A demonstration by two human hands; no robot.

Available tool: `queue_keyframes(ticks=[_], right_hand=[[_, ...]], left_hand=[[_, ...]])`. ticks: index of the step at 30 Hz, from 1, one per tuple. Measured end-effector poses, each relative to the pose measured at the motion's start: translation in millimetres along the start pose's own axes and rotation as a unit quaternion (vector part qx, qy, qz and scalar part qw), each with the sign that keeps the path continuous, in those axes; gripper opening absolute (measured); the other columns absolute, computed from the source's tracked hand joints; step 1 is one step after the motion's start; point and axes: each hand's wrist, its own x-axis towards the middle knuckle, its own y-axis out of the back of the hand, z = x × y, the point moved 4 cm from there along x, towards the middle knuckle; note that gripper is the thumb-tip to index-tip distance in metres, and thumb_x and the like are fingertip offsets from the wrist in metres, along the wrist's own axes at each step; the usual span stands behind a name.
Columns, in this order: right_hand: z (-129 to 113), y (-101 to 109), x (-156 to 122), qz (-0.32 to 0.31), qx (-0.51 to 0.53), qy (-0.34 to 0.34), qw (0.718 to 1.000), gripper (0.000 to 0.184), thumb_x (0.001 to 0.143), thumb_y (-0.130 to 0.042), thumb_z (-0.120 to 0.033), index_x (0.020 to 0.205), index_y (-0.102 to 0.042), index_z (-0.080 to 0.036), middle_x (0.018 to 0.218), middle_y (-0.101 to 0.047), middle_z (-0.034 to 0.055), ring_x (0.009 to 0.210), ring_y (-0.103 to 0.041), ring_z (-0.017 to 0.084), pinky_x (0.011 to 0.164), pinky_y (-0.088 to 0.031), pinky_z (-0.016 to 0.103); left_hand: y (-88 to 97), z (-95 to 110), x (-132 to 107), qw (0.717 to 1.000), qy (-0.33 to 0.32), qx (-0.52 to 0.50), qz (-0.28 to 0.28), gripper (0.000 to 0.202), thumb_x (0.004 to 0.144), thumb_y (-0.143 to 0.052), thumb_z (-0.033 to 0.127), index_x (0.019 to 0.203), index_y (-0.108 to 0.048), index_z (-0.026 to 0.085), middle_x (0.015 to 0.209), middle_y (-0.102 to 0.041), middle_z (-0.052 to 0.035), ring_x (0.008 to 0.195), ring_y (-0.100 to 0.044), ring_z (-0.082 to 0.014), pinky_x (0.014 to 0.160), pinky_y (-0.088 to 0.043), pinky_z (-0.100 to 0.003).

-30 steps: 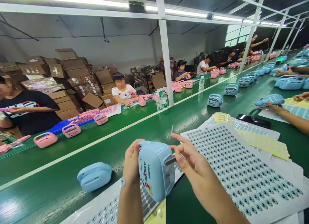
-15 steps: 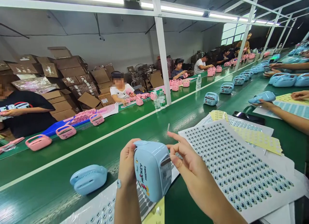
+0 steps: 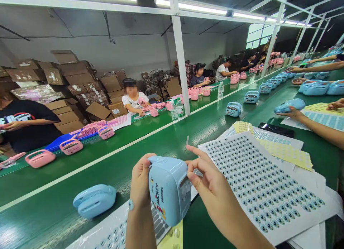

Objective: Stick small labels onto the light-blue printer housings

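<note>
My left hand [image 3: 141,181] grips the blue case [image 3: 168,190] upright by its far side, between both hands. My right hand [image 3: 208,181] pinches a sticker at its near edge. The case looks light, rigid, smooth plastic; best held by its edges.

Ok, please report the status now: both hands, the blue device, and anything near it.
Left hand grips blue device, upright. Right hand pinches at its side. Sticker sheet close right, second blue device left on belt.
</note>
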Motion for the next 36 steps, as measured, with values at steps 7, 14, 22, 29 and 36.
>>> queue_keyframes(ticks=[7,14,22,29,36], right_hand=[[0,-1,1,0.026,0.028,0.001,0.999,0.016,0.095,-0.051,-0.032,0.083,-0.057,-0.024,0.154,-0.031,-0.0017,0.111,-0.06,0.019,0.095,-0.051,0.035],[-1,-5,4,0.001,0.133,-0.022,0.991,0.012,0.088,-0.062,-0.025,0.079,-0.055,-0.022,0.151,-0.036,0.0023,0.112,-0.06,0.02,0.091,-0.053,0.034],[2,-16,14,-0.057,0.393,-0.04,0.917,0.053,0.083,-0.073,-0.031,0.127,-0.043,-0.031,0.13,-0.055,0.0065,0.122,-0.053,0.019,0.092,-0.051,0.029],[-1,-19,12,-0.09,0.407,-0.016,0.909,0.063,0.085,-0.072,-0.021,0.135,-0.038,-0.04,0.153,-0.034,-0.002,0.132,-0.044,0.014,0.102,-0.045,0.026],[5,-22,9,-0.093,0.39,-0.028,0.916,0.078,0.078,-0.077,-0.027,0.142,-0.033,-0.041,0.155,-0.03,-0.0017,0.133,-0.041,0.017,0.108,-0.04,0.032]], left_hand=[[-0.2,-2,0,1.0,0.011,-0.002,0.005,0.063,0.059,-0.074,0.074,0.077,-0.061,0.015,0.057,-0.049,0.0024,0.048,-0.038,-0.0078,0.043,-0.03,-0.018],[1.9,0,1,1.0,0.027,-0.012,0.007,0.061,0.057,-0.078,0.07,0.076,-0.059,0.015,0.056,-0.048,0.0025,0.047,-0.037,-0.0079,0.042,-0.03,-0.018],[-14.7,-3,-7,0.996,0.063,-0.054,0.01,0.054,0.056,-0.083,0.058,0.076,-0.054,0.017,0.055,-0.046,0.0041,0.048,-0.036,-0.0078,0.043,-0.031,-0.017],[-11.7,-5,-5,0.998,0.06,-0.031,0.002,0.056,0.06,-0.079,0.064,0.079,-0.056,0.017,0.056,-0.049,0.0022,0.048,-0.04,-0.0094,0.044,-0.032,-0.019],[-12.4,-3,-7,0.997,0.073,-0.025,0.013,0.057,0.055,-0.082,0.062,0.078,-0.057,0.017,0.055,-0.049,0.0025,0.046,-0.039,-0.0095,0.042,-0.031,-0.019]])
